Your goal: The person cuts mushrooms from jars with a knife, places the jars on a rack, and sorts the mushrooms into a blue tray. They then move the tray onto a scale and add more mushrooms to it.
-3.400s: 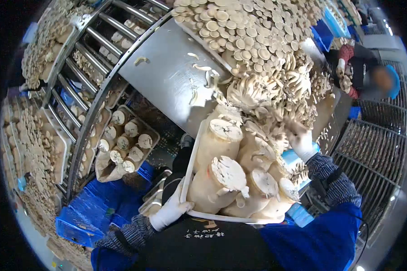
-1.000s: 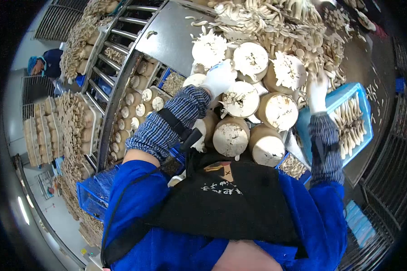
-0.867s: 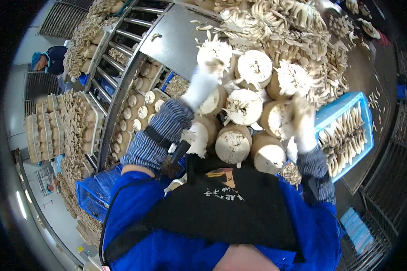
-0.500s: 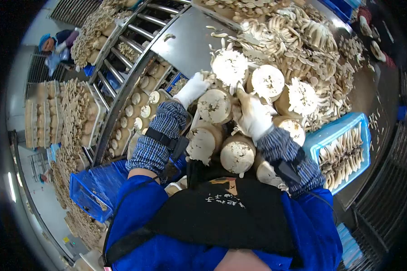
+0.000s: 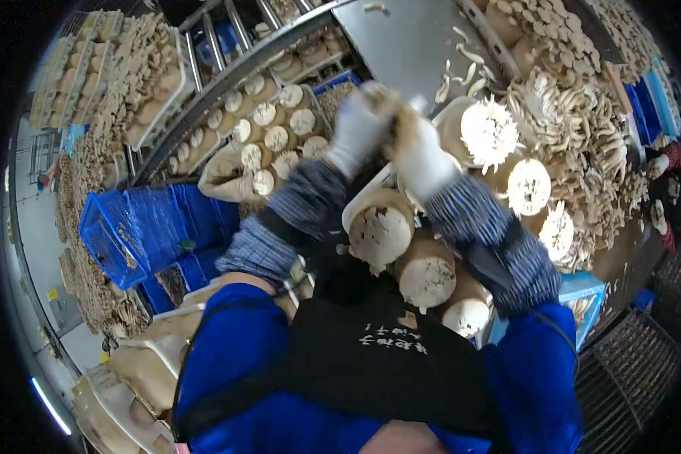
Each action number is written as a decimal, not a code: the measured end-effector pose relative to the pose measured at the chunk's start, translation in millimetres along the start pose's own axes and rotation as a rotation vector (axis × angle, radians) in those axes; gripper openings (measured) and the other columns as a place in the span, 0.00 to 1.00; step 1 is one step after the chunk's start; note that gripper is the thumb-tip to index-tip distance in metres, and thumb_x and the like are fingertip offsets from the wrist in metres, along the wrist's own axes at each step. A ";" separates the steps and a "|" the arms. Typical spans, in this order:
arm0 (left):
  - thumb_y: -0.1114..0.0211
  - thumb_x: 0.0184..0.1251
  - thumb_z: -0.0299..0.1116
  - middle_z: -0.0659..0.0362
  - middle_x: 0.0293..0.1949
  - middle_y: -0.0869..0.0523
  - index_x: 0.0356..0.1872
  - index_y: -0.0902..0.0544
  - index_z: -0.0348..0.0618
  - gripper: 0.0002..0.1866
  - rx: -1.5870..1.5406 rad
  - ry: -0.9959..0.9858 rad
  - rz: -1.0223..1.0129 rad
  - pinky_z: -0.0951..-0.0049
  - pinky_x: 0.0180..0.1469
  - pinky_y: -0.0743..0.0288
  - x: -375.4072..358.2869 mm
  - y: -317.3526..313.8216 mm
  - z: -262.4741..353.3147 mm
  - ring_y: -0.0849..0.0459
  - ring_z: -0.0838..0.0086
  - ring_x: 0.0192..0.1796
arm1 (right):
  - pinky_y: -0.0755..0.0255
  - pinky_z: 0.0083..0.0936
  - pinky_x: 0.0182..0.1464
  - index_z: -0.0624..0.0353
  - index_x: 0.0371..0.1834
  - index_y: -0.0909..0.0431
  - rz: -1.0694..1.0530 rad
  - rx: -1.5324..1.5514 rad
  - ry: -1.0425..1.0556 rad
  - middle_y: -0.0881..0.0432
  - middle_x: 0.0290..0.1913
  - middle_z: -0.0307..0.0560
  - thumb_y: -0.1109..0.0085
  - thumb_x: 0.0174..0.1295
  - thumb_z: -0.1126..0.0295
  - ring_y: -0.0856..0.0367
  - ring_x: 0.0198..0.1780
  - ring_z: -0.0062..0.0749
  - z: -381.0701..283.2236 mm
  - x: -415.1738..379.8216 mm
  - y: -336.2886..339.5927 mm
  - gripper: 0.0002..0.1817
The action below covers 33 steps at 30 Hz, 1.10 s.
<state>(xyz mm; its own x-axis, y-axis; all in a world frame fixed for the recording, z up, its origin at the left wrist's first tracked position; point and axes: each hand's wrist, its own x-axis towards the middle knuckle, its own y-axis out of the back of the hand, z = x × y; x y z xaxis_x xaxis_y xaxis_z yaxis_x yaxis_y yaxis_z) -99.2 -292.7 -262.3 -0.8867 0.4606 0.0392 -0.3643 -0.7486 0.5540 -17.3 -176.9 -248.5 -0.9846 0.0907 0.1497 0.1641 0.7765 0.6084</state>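
White gloves cover both hands, which meet above the tray of bottles. My left hand (image 5: pixel 358 129) is closed at a blurred tan-brown thing (image 5: pixel 396 117) too smeared to name. My right hand (image 5: pixel 424 160) is closed against the same thing from the right. Nearest below are round bottles with whitish, ragged tops, one bottle (image 5: pixel 382 231) and another bottle (image 5: pixel 427 280) just in front of my chest. To the right of my right hand stands a bottle with a bright mushroom cluster (image 5: pixel 489 134) on its top.
Heaped mushrooms (image 5: pixel 575 151) lie at the right, beside a metal surface (image 5: pixel 405 57). Blue baskets (image 5: pixel 147 227) and a crate of bottles (image 5: pixel 276 138) are at the left. A light-blue basket (image 5: pixel 583 291) sits by my right elbow. A co-worker's gloved hands (image 5: pixel 658 166) show far right.
The view has turned and shifted. My hands, apart on the bottle tops before, have come together farther up, at the blurred thing. More of the crate and blue baskets at the left shows.
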 end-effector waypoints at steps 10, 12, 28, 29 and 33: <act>0.33 0.66 0.54 0.50 0.61 0.21 0.64 0.31 0.36 0.36 -0.100 0.390 -0.328 0.67 0.61 0.27 -38.8 69.4 -135.5 0.21 0.65 0.61 | 0.32 0.39 0.67 0.75 0.68 0.35 -0.203 0.223 -0.306 0.28 0.65 0.70 0.44 0.68 0.49 0.27 0.66 0.55 -8.1 47.8 11.0 0.38; 0.31 0.65 0.51 0.57 0.53 0.19 0.61 0.28 0.37 0.33 -0.006 0.448 -0.505 0.68 0.57 0.26 -122.8 46.6 -83.2 0.21 0.74 0.56 | 0.31 0.34 0.66 0.73 0.69 0.35 -0.002 0.132 0.082 0.26 0.64 0.68 0.43 0.67 0.56 0.23 0.64 0.52 16.8 -22.1 47.2 0.34; 0.39 0.66 0.45 0.63 0.33 0.19 0.41 0.21 0.50 0.12 -0.744 0.862 -0.806 0.78 0.26 0.30 -249.0 -37.0 1.7 0.21 0.72 0.32 | 0.33 0.47 0.60 0.57 0.42 0.19 0.159 -0.805 0.232 0.21 0.55 0.52 0.41 0.52 0.64 0.26 0.60 0.50 34.8 -185.1 63.9 0.15; 0.39 0.63 0.46 0.61 0.32 0.19 0.38 0.21 0.50 0.13 -0.824 1.076 -0.729 0.75 0.25 0.30 -245.0 -36.4 11.3 0.21 0.71 0.30 | 0.32 0.45 0.57 0.56 0.40 0.20 0.122 -0.784 0.275 0.20 0.50 0.51 0.39 0.51 0.62 0.25 0.56 0.48 31.8 -184.7 68.3 0.14; 0.42 0.70 0.44 0.67 0.30 0.21 0.38 0.22 0.56 0.07 -1.049 1.178 -0.866 0.71 0.39 0.26 -238.3 -19.3 30.5 0.20 0.73 0.34 | 0.34 0.48 0.63 0.63 0.42 0.22 0.131 -0.483 0.325 0.21 0.47 0.57 0.32 0.52 0.71 0.24 0.55 0.53 11.3 -191.8 82.1 0.15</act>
<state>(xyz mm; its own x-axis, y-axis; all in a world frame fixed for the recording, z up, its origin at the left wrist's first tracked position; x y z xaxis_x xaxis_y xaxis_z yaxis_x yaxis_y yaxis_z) 127.8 -373.4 -257.0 0.0894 0.6487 -0.7558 -0.3809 -0.6789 -0.6277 184.3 -123.5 -236.0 -0.8976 -0.0875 0.4320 0.3673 0.3934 0.8428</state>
